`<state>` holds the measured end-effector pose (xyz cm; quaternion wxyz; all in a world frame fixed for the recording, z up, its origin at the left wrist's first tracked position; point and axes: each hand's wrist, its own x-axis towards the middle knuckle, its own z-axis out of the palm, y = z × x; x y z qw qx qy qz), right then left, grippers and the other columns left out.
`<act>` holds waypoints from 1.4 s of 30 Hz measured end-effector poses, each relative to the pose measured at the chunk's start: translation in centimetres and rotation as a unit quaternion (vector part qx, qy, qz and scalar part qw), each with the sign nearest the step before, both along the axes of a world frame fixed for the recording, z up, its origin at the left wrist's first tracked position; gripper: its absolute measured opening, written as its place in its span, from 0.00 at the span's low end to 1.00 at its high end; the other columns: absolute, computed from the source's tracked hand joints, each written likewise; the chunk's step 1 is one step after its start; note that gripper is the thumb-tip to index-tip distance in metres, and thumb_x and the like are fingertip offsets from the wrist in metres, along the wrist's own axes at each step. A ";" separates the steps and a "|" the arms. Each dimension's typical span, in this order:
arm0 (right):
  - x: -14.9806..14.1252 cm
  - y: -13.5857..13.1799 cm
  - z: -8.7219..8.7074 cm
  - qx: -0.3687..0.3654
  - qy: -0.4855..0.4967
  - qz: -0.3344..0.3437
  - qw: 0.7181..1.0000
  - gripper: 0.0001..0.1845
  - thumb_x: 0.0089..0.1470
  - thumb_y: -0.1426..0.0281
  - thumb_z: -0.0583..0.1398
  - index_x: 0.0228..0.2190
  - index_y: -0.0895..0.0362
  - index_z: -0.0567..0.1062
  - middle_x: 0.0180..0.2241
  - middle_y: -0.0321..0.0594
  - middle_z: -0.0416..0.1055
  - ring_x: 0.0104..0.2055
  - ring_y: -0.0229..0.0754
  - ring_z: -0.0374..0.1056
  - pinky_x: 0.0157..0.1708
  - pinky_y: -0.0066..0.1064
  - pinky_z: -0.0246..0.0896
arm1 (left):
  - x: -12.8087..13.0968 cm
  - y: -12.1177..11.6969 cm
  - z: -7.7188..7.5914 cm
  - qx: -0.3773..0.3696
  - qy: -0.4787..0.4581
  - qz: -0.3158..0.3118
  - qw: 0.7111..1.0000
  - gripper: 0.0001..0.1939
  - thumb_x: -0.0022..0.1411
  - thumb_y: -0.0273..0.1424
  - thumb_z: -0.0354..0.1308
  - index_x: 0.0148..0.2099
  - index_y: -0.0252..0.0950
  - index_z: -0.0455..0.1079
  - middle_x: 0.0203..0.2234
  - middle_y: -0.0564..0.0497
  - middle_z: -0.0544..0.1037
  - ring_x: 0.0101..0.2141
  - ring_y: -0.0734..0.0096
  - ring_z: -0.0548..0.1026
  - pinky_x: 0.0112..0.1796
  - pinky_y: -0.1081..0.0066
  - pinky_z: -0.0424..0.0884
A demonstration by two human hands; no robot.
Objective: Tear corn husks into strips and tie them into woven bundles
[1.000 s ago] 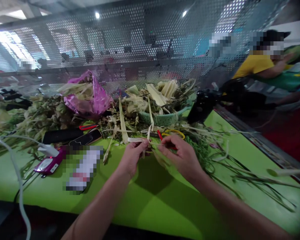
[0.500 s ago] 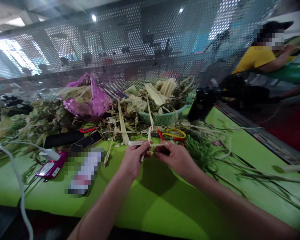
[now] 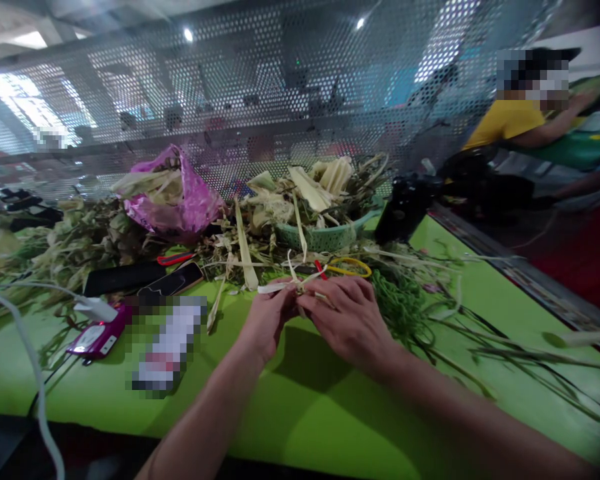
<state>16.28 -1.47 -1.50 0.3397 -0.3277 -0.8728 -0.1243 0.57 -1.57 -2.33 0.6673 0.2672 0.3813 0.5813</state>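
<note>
Pale strips of dried corn husk [image 3: 275, 288] cross between my two hands, above the green tabletop. My left hand [image 3: 267, 317] is closed, with thumb and fingers pinching the strips where they meet. Pressed close beside it, my right hand [image 3: 347, 317] is closed on the same strips, its back turned toward me and its fingertips at the crossing. A thin strip end sticks up above the hands. Partly hidden behind my right hand are a red-handled tool [image 3: 320, 268] and yellow-handled scissors [image 3: 351, 267].
Behind the hands stands a green basket [image 3: 325, 237] of husks, with a pink plastic bag [image 3: 193, 200] to its left. A black bottle [image 3: 403, 210] is at right, near green twine [image 3: 397, 303]. Phones [image 3: 173, 279], a purple power strip [image 3: 100, 333] and a person in yellow [image 3: 510, 120] also show.
My right hand has turned over, back now showing, and moved in against the left. The upright strip end has become shorter. My left hand has barely moved.
</note>
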 end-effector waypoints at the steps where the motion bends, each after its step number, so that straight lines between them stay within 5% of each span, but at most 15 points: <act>1: 0.0 0.1 0.0 -0.005 0.001 0.008 1.000 0.14 0.56 0.72 0.59 0.44 0.49 0.74 0.44 0.39 0.73 0.46 0.47 0.63 0.47 0.43 0.53 | 0.0 0.0 0.0 -0.006 0.002 0.001 1.000 0.14 0.47 0.32 0.68 0.37 0.33 0.73 0.29 0.51 0.77 0.29 0.77 0.72 0.33 0.75 0.67; 8: 0.3 0.4 0.5 0.012 0.007 0.030 0.999 0.11 0.57 0.73 0.58 0.41 0.51 0.75 0.39 0.36 0.77 0.40 0.43 0.66 0.44 0.39 0.54 | 0.4 -0.2 0.2 0.006 0.018 -0.013 1.000 0.15 0.48 0.32 0.67 0.39 0.32 0.72 0.30 0.50 0.76 0.29 0.78 0.72 0.32 0.77 0.67; 17: -0.1 0.0 0.7 -0.005 0.011 0.071 0.997 0.11 0.58 0.76 0.55 0.36 0.52 0.76 0.33 0.37 0.76 0.37 0.41 0.67 0.40 0.36 0.55 | 0.7 -0.1 0.0 0.010 0.052 0.044 0.998 0.16 0.41 0.31 0.70 0.33 0.32 0.70 0.23 0.54 0.74 0.24 0.79 0.70 0.30 0.76 0.66; 22: 0.4 0.3 1.1 -0.021 0.074 0.062 0.995 0.08 0.55 0.73 0.59 0.36 0.52 0.76 0.38 0.38 0.76 0.41 0.45 0.66 0.43 0.39 0.57 | 0.6 -0.2 0.7 0.047 0.104 0.012 0.993 0.13 0.44 0.31 0.68 0.31 0.32 0.70 0.22 0.54 0.73 0.24 0.79 0.69 0.31 0.75 0.67; 28: 0.7 1.0 1.7 -0.155 0.183 0.028 0.970 0.02 0.53 0.72 0.61 0.30 0.53 0.75 0.32 0.38 0.74 0.38 0.44 0.66 0.40 0.38 0.59 | 0.9 -0.5 0.9 0.044 0.085 -0.022 0.995 0.12 0.46 0.31 0.68 0.33 0.33 0.71 0.24 0.53 0.75 0.26 0.77 0.72 0.35 0.71 0.71; 36: 0.7 1.3 0.9 -0.337 0.310 0.005 0.889 0.02 0.51 0.70 0.61 0.29 0.55 0.73 0.29 0.37 0.70 0.33 0.41 0.67 0.34 0.33 0.62 | 0.9 -0.9 1.1 0.061 0.086 -0.063 0.992 0.14 0.50 0.35 0.66 0.37 0.32 0.71 0.30 0.49 0.77 0.32 0.73 0.75 0.42 0.69 0.70; 42: 0.8 1.5 0.6 -0.378 0.307 0.018 0.873 0.07 0.53 0.66 0.61 0.33 0.56 0.73 0.31 0.38 0.72 0.34 0.40 0.68 0.34 0.32 0.64 | 1.0 -0.6 0.7 0.067 0.101 -0.014 0.993 0.13 0.48 0.31 0.67 0.35 0.33 0.69 0.27 0.53 0.75 0.30 0.76 0.73 0.37 0.73 0.69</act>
